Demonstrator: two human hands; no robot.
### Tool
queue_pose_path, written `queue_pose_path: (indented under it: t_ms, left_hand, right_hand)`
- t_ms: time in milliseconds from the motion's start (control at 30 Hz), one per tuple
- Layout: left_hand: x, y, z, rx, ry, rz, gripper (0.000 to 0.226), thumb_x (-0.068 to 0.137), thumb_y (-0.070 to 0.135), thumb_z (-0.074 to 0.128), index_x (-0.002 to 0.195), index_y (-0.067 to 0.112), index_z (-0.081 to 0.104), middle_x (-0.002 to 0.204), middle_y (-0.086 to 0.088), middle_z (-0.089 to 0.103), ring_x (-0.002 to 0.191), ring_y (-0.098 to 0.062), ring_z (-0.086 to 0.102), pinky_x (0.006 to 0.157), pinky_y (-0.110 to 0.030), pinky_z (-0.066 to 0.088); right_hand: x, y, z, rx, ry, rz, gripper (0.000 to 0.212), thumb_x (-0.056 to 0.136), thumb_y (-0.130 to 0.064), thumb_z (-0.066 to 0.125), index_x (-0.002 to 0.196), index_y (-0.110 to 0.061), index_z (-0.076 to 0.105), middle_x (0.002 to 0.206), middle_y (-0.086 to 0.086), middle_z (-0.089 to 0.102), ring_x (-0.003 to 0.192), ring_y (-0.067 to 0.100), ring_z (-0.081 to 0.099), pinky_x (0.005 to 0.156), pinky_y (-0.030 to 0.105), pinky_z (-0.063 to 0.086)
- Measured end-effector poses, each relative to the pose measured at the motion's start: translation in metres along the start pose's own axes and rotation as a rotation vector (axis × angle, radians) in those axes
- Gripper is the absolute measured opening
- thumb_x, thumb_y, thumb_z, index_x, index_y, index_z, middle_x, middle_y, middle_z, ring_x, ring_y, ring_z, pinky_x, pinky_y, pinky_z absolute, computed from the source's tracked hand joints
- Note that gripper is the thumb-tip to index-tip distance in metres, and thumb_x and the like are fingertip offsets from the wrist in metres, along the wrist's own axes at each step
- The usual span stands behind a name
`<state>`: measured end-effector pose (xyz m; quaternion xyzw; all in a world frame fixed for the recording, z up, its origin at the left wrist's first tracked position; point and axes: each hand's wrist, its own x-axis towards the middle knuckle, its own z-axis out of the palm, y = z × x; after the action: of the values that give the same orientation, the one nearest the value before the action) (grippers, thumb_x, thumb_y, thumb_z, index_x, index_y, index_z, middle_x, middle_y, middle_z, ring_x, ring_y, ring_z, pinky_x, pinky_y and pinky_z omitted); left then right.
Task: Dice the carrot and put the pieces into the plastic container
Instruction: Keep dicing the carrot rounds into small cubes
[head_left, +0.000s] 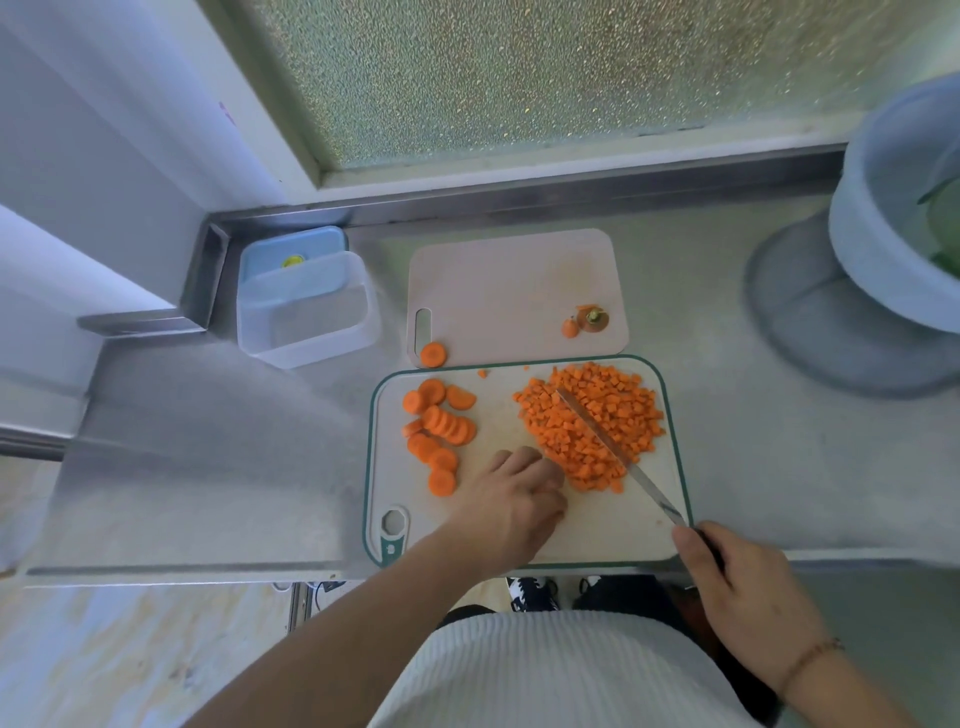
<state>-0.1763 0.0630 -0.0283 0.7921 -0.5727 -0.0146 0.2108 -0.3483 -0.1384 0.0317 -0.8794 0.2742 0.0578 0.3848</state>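
Right hand (748, 592) grips the knife (613, 447) across the diced carrot (592, 421) on the green-rimmed board (680, 467); left hand (511, 499), fingers curled, steadies the pile's edge. Best keep fingertips tucked; empty container (306, 312) waits beyond the board's far-left corner.

Steel counter (727, 415) under a frosted window. Directly on it: clear plastic container (306, 312) near the back left corner, blue lid (293, 249) just behind; pink cutting board (514, 291) beside that; green-rimmed cutting board (524, 530) at the front edge, overlapping the pink one; pale bowl (883, 260) far right.
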Motion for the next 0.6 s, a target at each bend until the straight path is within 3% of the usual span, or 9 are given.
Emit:
queue_pose_path:
  t_ms: [133,267,333,400,467,567,600]
  left_hand:
    - [0.000,-0.015,-0.009,-0.094,0.182,-0.228,0.020,0.091,0.024,0.061,0.089,0.014,0.079,0.094,-0.003,0.068,0.081,-0.025,0.059,0.071,-0.033,0.050]
    - [-0.011,-0.035,-0.009,-0.100,0.016,-0.216,0.025,0.093,0.025,0.055,0.090,0.014,0.078,0.094,-0.003,0.067,0.075,-0.025,0.060,0.064,-0.038,0.055]
    - [-0.015,-0.033,-0.011,-0.120,-0.028,-0.178,0.027,0.097,0.027,0.053,0.095,0.013,0.076,0.100,-0.004,0.066,0.078,-0.024,0.060,0.070,-0.037,0.055]
    - [-0.021,-0.029,-0.011,-0.131,-0.042,-0.175,0.030,0.099,0.033,0.053,0.105,0.013,0.075,0.106,-0.003,0.066,0.084,-0.022,0.058,0.076,-0.035,0.053]
    - [-0.026,-0.025,-0.010,-0.099,-0.060,-0.190,0.039,0.094,0.045,0.058,0.116,0.016,0.071,0.113,-0.002,0.064,0.091,-0.020,0.056,0.079,-0.034,0.052]
    - [-0.030,-0.021,-0.004,0.044,-0.055,-0.130,0.042,0.088,0.048,0.061,0.120,0.022,0.066,0.114,0.001,0.064,0.092,-0.021,0.058,0.072,-0.034,0.051]
    - [-0.031,-0.020,-0.001,0.085,-0.036,-0.104,0.036,0.089,0.045,0.061,0.117,0.024,0.068,0.112,0.002,0.064,0.089,-0.021,0.058,0.070,-0.034,0.050]
  right_hand:
    - [-0.004,-0.008,0.001,0.062,-0.029,0.032,0.079,0.072,-0.091,0.018,0.058,-0.019,0.049,0.058,0.007,0.057,0.045,0.016,0.048,0.044,0.023,0.036]
    - [-0.011,-0.013,0.008,0.306,-0.204,0.213,0.070,0.075,-0.084,0.031,0.058,-0.017,0.039,0.049,-0.003,0.038,0.044,0.011,0.033,0.042,0.022,0.029]
    - [-0.015,-0.013,0.007,0.436,-0.319,0.358,0.061,0.074,-0.073,0.040,0.062,-0.013,0.040,0.056,0.006,0.036,0.045,0.015,0.028,0.041,0.020,0.024]
    - [-0.017,-0.008,0.006,0.458,-0.374,0.419,0.077,0.069,-0.080,0.043,0.069,-0.003,0.046,0.061,0.010,0.039,0.054,0.021,0.032,0.048,0.024,0.028]
    - [-0.018,0.001,0.007,0.431,-0.392,0.427,0.101,0.059,-0.093,0.044,0.083,0.005,0.054,0.068,0.009,0.049,0.065,0.025,0.046,0.065,0.033,0.034]
    - [-0.020,0.001,0.007,0.403,-0.407,0.449,0.110,0.051,-0.097,0.045,0.092,0.004,0.057,0.075,0.010,0.054,0.078,0.030,0.056,0.074,0.036,0.030]
    - [-0.019,0.000,0.006,0.404,-0.426,0.437,0.111,0.051,-0.098,0.043,0.091,0.004,0.057,0.073,0.015,0.055,0.075,0.028,0.052,0.072,0.040,0.040]
